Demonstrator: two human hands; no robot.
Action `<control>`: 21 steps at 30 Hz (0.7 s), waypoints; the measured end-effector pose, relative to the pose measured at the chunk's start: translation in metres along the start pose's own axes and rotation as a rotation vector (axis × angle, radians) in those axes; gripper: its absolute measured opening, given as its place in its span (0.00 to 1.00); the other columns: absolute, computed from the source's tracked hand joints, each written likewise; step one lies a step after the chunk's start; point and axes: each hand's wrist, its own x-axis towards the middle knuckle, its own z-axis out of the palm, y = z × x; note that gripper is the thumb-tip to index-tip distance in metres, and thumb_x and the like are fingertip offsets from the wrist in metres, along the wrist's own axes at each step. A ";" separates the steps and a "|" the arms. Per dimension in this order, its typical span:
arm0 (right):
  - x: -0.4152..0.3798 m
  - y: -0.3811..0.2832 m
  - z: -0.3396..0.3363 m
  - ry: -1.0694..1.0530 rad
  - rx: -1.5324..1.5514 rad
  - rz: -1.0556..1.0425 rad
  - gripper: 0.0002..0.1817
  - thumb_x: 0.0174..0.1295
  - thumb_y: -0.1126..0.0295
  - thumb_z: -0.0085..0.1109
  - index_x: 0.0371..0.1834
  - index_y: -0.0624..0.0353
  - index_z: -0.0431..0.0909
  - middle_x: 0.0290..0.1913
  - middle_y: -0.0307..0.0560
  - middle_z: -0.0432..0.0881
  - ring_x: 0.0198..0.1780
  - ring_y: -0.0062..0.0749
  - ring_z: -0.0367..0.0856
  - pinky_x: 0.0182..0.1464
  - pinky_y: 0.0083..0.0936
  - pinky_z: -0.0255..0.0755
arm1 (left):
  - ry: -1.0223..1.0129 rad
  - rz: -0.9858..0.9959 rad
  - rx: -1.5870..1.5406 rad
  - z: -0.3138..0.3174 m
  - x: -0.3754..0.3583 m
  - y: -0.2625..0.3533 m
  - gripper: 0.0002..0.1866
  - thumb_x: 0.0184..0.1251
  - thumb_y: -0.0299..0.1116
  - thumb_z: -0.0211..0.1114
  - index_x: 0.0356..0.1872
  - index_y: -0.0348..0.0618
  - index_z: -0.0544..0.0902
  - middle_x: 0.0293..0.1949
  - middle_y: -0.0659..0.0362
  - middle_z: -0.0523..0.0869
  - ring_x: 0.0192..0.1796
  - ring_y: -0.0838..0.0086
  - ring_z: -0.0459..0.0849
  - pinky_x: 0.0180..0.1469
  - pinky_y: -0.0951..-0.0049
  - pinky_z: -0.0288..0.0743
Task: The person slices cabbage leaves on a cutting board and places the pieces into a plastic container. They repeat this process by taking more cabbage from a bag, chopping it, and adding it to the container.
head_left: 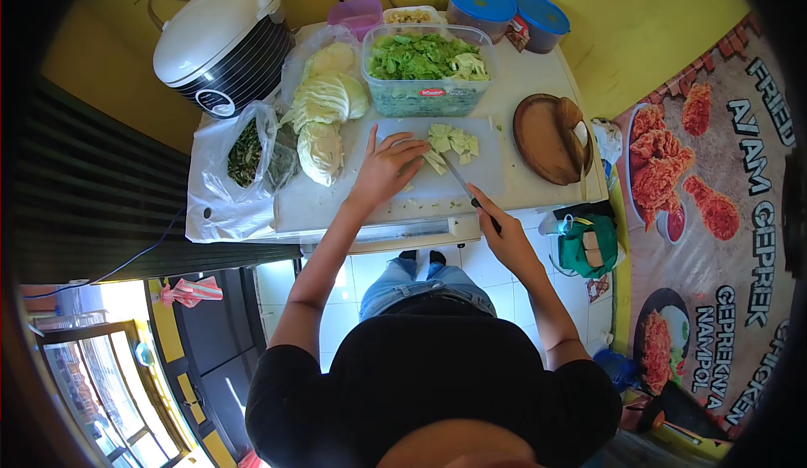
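Observation:
My right hand (498,226) is wrapped round the black handle of a knife (458,179), whose blade reaches up to the cabbage on the white cutting board (483,169). My left hand (388,165) lies over the board's left part, its fingertips close to some pale strips of cabbage (435,162); whether they grip any is hard to tell. Cut cabbage pieces (454,140) sit just beyond the blade tip. Behind the board stands a clear plastic container (430,98) filled with chopped greens (420,56). Larger cabbage portions (328,102) rest to the left of the board.
At the right is a brown wooden mortar (538,144) with a pestle. A bag of dark leaves (245,153) lies at the left, below a rice cooker (217,39). Two blue-lidded tubs (482,1) and a purple container (356,18) stand at the back.

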 end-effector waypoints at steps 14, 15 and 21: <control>0.012 -0.012 0.016 -0.041 0.108 -0.022 0.24 0.75 0.69 0.45 0.73 0.42 0.66 0.44 0.49 0.81 0.38 0.24 0.70 0.49 0.20 0.69 | -0.009 -0.030 0.145 -0.012 -0.026 0.007 0.11 0.56 0.39 0.73 0.41 0.57 0.90 0.38 0.67 0.85 0.56 0.71 0.80 0.75 0.40 0.40; 0.013 -0.016 0.016 -0.072 0.111 0.004 0.24 0.75 0.69 0.45 0.73 0.43 0.65 0.45 0.50 0.81 0.40 0.25 0.72 0.52 0.21 0.69 | 0.058 -0.051 0.135 -0.009 -0.027 0.007 0.11 0.55 0.40 0.73 0.41 0.58 0.90 0.38 0.67 0.85 0.56 0.70 0.80 0.74 0.40 0.40; 0.018 -0.007 0.023 -0.040 0.126 -0.096 0.23 0.76 0.68 0.45 0.74 0.45 0.65 0.56 0.53 0.80 0.48 0.27 0.75 0.57 0.21 0.67 | 0.183 -0.142 0.108 0.002 -0.018 0.019 0.14 0.51 0.43 0.75 0.41 0.58 0.90 0.39 0.67 0.84 0.55 0.70 0.79 0.74 0.39 0.40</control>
